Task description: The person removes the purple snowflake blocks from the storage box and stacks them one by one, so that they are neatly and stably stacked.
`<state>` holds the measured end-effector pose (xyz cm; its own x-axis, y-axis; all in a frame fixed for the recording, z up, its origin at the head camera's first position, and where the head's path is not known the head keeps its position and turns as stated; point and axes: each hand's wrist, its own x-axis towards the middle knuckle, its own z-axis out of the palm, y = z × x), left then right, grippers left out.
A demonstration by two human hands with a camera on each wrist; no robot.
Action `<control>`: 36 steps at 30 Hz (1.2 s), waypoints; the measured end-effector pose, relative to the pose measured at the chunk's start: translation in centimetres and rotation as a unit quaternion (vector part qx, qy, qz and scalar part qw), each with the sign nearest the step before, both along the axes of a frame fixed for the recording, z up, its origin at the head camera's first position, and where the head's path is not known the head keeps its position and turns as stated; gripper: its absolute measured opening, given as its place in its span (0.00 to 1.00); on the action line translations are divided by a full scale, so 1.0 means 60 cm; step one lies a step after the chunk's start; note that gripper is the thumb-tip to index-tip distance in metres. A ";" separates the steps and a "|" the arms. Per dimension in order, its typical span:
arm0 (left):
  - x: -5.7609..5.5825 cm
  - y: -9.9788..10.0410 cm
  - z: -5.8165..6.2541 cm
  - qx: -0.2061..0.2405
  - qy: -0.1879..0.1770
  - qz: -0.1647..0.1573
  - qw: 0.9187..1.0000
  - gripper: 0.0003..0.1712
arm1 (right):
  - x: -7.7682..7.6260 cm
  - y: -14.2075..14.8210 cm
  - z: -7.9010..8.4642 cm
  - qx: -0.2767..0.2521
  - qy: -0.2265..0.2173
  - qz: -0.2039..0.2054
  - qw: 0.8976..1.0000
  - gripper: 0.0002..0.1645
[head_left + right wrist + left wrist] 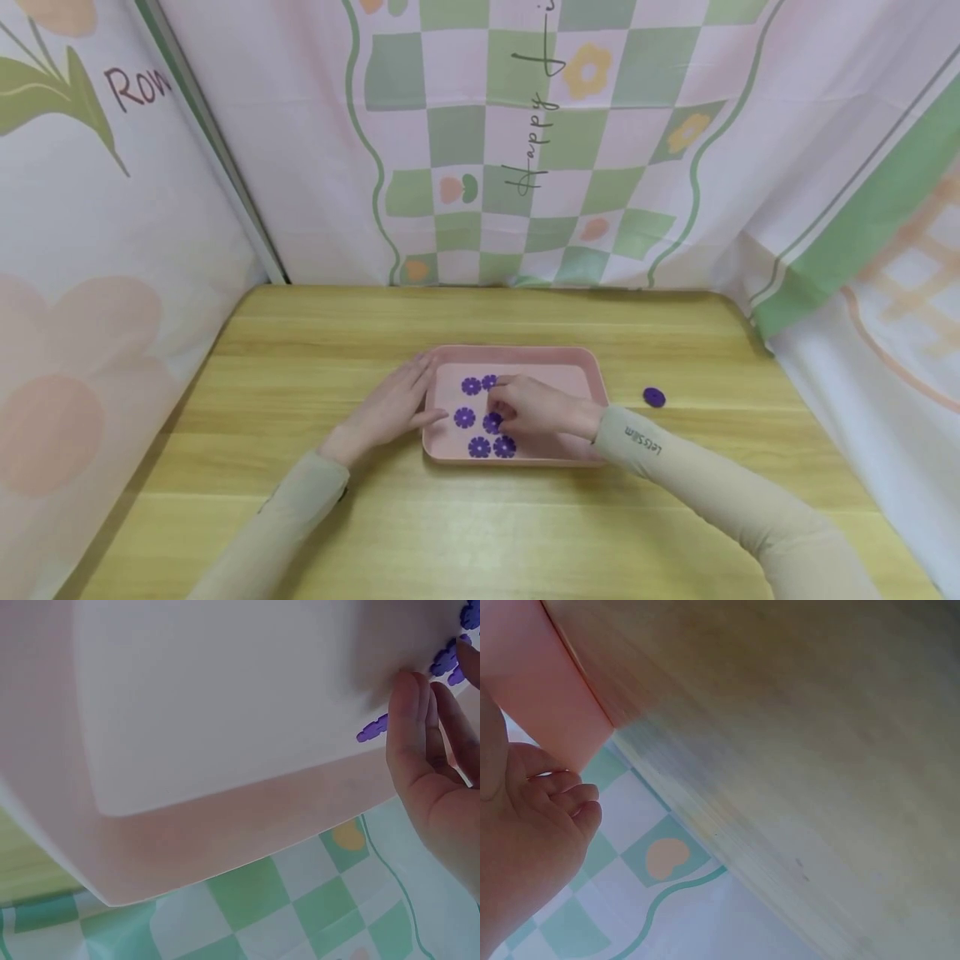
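Several purple notched building discs lie in the pink tray, among them one disc at the left and another disc near the front. My right hand reaches into the tray with curled fingers. Its thumb and fingertips pinch a purple disc, partly covered by the fingers; in the right wrist view a purple disc shows between thumb and fingers. My left hand rests along the tray's left rim, fingers extended and thumb reaching over the edge. The left wrist view shows that hand against the pink tray wall.
A single purple disc lies on the wooden table to the right of the tray. Printed curtains hang behind the table and at both sides.
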<state>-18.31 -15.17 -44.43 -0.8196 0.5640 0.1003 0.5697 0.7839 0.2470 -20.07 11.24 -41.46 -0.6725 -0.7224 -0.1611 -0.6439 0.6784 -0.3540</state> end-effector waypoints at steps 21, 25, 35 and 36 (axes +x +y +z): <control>-0.002 -0.002 -0.006 0.002 -0.008 0.007 1.000 0.52 | 0.003 -0.008 -0.010 -0.005 0.028 0.013 0.999 0.14; -0.002 -0.003 -0.004 0.002 -0.010 0.008 1.000 0.52 | 0.004 -0.009 -0.008 -0.009 0.027 0.019 0.999 0.14; -0.001 -0.002 -0.004 0.003 -0.009 0.007 1.000 0.52 | 0.006 -0.012 -0.004 -0.011 0.006 0.017 1.000 0.13; -0.001 -0.002 -0.004 0.003 -0.007 0.007 1.000 0.53 | 0.007 -0.013 -0.003 -0.011 0.001 0.013 1.000 0.13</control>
<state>-18.36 -15.28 -44.68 -0.8284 0.5525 0.0918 0.5556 0.7898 0.2600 -19.65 10.48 -41.65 -0.6536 -0.7431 -0.1435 -0.6625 0.6534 -0.3664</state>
